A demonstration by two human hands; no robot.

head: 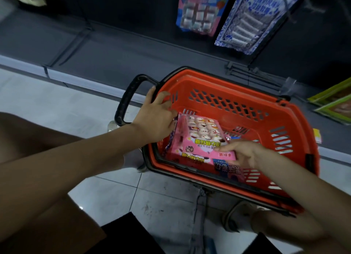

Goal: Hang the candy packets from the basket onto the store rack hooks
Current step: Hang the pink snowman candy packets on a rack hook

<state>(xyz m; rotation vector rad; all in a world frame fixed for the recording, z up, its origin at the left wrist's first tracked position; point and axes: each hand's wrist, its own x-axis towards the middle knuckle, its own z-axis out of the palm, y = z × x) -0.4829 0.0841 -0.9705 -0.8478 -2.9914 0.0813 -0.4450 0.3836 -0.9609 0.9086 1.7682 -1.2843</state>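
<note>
While both hands reach in, a pink packet (199,140) lies in the basket (284,124).
Left hand (157,119) grips its 9 o'clock edge; right hand (243,153) rests straight fingers at 4 o'clock; Chinese print upside down.

Wears black shorts (133,238), dark cloth showing at the bottom edge over both legs. Shows a bare left thigh (28,193) and right knee (281,225) past the hems. Shows the left forearm (85,155) and right forearm (303,187) uncovered down to the left grip (157,119) and right grip (245,155). Has on what looks like a tan strapped sandal (228,215), too blurred to tell more.
</note>
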